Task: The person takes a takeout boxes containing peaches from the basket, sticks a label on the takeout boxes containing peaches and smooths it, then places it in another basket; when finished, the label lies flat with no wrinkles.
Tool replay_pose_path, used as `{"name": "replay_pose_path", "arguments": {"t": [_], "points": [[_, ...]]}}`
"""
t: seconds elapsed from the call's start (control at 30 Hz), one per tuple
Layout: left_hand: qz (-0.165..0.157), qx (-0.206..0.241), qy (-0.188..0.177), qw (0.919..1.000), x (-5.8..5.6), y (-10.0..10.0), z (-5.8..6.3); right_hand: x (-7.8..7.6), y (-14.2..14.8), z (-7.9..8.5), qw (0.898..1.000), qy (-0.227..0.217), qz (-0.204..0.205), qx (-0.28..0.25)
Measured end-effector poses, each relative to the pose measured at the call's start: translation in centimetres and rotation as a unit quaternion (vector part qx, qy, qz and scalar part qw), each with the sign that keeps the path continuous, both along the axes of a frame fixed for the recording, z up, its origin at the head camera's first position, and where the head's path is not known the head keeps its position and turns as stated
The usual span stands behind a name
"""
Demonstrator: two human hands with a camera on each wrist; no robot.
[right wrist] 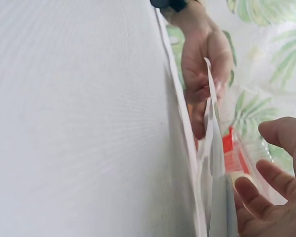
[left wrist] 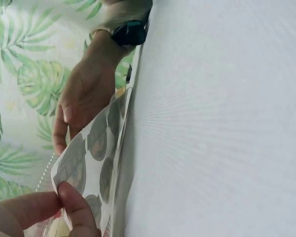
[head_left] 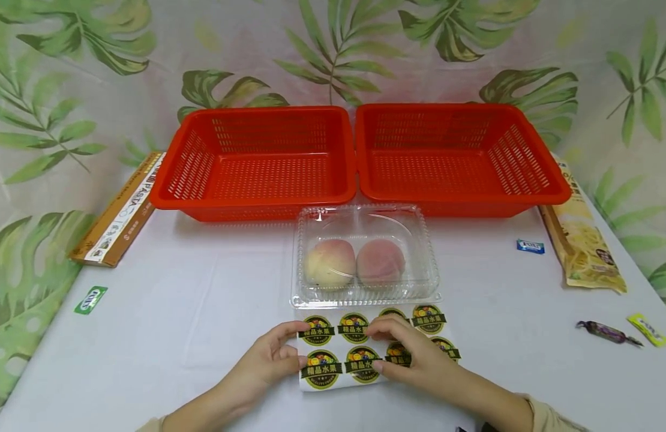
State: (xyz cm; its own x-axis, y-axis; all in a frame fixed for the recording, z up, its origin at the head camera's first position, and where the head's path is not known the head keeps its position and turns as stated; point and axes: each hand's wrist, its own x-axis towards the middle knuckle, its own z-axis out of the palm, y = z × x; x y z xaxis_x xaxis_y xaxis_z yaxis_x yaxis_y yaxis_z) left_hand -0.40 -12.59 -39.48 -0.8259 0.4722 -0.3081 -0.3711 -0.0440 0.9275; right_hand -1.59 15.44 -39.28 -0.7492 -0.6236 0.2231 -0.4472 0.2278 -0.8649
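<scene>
A white sheet of round black-and-gold fruit stickers point(head_left: 338, 345) is near the front of the table. Its left edge is pinched between the thumb and a finger of my left hand point(head_left: 270, 355), and in the left wrist view that part of the sheet point(left wrist: 91, 165) slants up from the table. Over the sheet's right half is my right hand point(head_left: 414, 360), fingers loosely bent and apart, covering some stickers. The right wrist view shows that hand's fingers point(right wrist: 256, 195) spread beside the sheet. Just behind the sheet, a clear plastic clamshell box point(head_left: 421, 264) contains two peaches point(head_left: 331, 264).
Two red plastic baskets point(head_left: 263, 207) stand side by side behind the box. On the left lie a brown pasta box point(head_left: 119, 210) and a green wrapped candy point(head_left: 90, 299). A noodle packet point(head_left: 584, 240) and several small wrapped candies point(head_left: 608, 332) lie on the right.
</scene>
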Motion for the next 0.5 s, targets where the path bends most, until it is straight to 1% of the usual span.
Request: {"name": "replay_pose_path", "arguments": {"t": [0.1, 0.27, 0.37, 0.5], "points": [[-0.034, 0.006, 0.019, 0.9992, 0.2, 0.3, -0.1, 0.0, -0.4, -0.1, 1.000, 0.008, -0.003, 0.011], [-0.079, 0.016, 0.072, 0.9942, 0.4, 0.6, 0.1, 0.0, -1.1, 0.0, 0.999, 0.043, -0.001, 0.016], [-0.110, 0.043, 0.121, 0.9856, 0.6, 0.8, 0.4, 0.1, -1.4, 0.2, 0.997, 0.066, -0.009, 0.027], [-0.141, 0.066, 0.185, 0.9703, 0.8, 1.3, 0.9, 0.3, -1.8, 0.5, 0.996, 0.071, -0.024, 0.042]]}}
